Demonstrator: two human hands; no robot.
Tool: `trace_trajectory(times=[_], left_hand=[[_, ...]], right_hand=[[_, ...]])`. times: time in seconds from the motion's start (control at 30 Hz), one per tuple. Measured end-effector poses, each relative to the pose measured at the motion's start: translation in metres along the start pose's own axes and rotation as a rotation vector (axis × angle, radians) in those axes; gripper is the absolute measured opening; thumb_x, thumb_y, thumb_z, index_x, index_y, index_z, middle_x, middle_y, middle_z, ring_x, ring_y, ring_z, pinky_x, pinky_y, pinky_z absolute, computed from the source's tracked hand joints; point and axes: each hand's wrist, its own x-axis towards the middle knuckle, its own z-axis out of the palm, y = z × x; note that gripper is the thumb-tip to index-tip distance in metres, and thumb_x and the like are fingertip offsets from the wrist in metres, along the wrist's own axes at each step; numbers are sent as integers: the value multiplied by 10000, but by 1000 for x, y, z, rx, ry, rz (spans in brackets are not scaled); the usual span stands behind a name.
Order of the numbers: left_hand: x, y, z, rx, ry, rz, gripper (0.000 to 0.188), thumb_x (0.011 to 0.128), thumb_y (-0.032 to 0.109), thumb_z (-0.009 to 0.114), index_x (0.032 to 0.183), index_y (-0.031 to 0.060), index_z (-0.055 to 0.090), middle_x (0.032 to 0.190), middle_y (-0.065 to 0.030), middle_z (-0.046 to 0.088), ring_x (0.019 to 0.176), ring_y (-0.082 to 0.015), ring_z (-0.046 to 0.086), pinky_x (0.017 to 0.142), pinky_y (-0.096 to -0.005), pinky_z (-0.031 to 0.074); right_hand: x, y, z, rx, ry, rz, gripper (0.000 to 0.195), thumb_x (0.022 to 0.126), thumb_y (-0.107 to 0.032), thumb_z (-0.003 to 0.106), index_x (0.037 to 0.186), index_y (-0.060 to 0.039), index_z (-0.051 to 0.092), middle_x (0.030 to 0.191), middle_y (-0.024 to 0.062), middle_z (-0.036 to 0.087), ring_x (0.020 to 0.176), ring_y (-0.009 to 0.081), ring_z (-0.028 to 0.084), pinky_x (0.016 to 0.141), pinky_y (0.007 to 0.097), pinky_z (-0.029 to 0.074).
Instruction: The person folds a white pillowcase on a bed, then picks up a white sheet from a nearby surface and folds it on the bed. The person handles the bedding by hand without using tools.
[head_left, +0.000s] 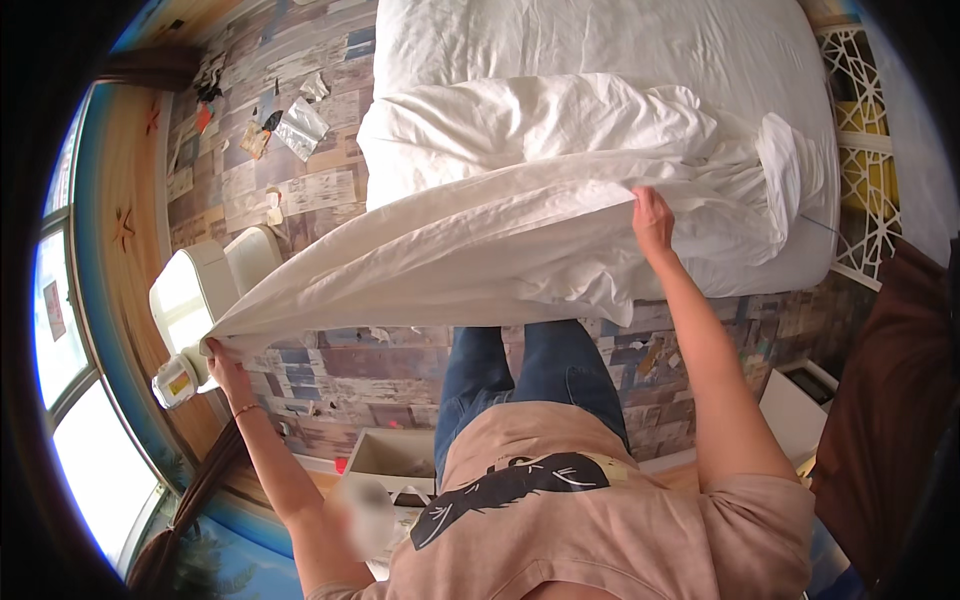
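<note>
A white cloth cover (420, 247), perhaps a duvet cover or sheet, is stretched between my two hands. My left hand (229, 375) grips one corner, out at the far left beside a white plastic bin. Further right, my right hand (652, 221) pinches the edge of the same cloth over the near side of the bed. The rest of the fabric lies bunched in folds (555, 120) across the white mattress (600, 37), with a twisted heap at the right. Its lower edge hangs down in front of my legs.
Foil and plastic litter (301, 127) lies on the wood-patterned floor (315, 199). White bins (191, 289) stand by the window (64, 300) at left. A white lattice panel (862, 172) edges the bed's right side. Brown curtains (870, 420) hang at right. An open drawer or box (386, 454) is behind me.
</note>
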Motion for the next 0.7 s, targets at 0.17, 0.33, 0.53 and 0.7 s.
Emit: trace_trajectory(times=[0.17,0.33,0.53,0.7], left_hand=[[9,3,8,11,22,-12,374,888,337,577,1095,27,553,1015,-31,597,912,-137,561,755,-285,472],[23,0,15,60,60,-51,388,883,351,582,1095,28,551,1000,-28,600,893,-136,565,738,-285,474],[17,11,21,96,53,-47,415,871,374,591,1094,27,549,1020,-40,596,895,-151,572,718,-290,488],[1,28,34,133,26,3,452,863,378,598,1117,13,522,1075,-66,578,942,-185,572,753,-325,506]], right_hand=[[-62,-3,-47,154,-148,-285,101,735,-3,575,786,-61,509,773,78,523,723,269,545,631,377,488],[-149,-5,-47,165,-632,-491,57,697,-12,570,707,-36,520,806,88,515,803,249,542,684,327,503],[-220,-4,22,-61,-756,-262,131,702,-49,558,811,16,591,976,135,530,960,274,509,825,358,466],[-229,-14,62,-198,-591,3,180,712,-84,547,817,7,662,1057,88,537,1034,268,470,959,382,370]])
